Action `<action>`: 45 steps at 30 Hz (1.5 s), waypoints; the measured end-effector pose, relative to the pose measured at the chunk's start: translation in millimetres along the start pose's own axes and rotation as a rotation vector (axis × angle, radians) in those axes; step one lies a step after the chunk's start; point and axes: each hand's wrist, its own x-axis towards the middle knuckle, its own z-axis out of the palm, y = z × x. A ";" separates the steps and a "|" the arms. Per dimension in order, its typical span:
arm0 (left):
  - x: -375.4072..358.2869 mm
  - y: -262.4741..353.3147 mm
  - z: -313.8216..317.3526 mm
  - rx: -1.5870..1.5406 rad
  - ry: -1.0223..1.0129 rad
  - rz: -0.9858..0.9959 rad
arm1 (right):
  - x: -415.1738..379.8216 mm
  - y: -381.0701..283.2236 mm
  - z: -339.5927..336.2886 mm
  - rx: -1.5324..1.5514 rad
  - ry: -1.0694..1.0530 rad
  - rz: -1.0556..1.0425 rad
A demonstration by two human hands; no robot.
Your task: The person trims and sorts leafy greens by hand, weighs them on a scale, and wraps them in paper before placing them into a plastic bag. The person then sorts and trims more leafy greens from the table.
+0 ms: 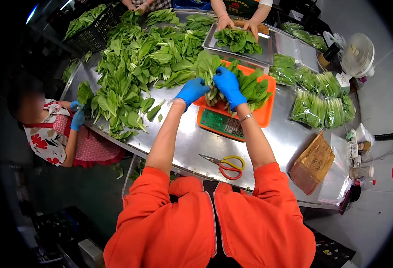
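Note:
Both my hands wear blue gloves and hold a bunch of leafy greens (207, 67) upright between them, over the left part of an orange tray. My left hand (192, 92) grips the bunch from the left, low on the leaves. My right hand (229, 87) is closed on its right side. More greens (255, 91) lie in the orange tray (268, 117), to the right of my right hand. The tray rests on a scale (221, 124) with a green display and keypad facing me.
A large heap of greens (138, 62) covers the table's left. Scissors (223, 165) lie near the front edge. Bagged greens (324, 109), a cardboard piece (312, 163) and a fan (358, 56) are right. Co-workers handle greens at the left and across the table, one over a metal tray (266, 56).

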 end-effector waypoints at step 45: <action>-12.8 -18.2 18.3 -0.068 0.158 -0.208 | -125.5 -15.4 -1.6 -0.246 0.249 -0.253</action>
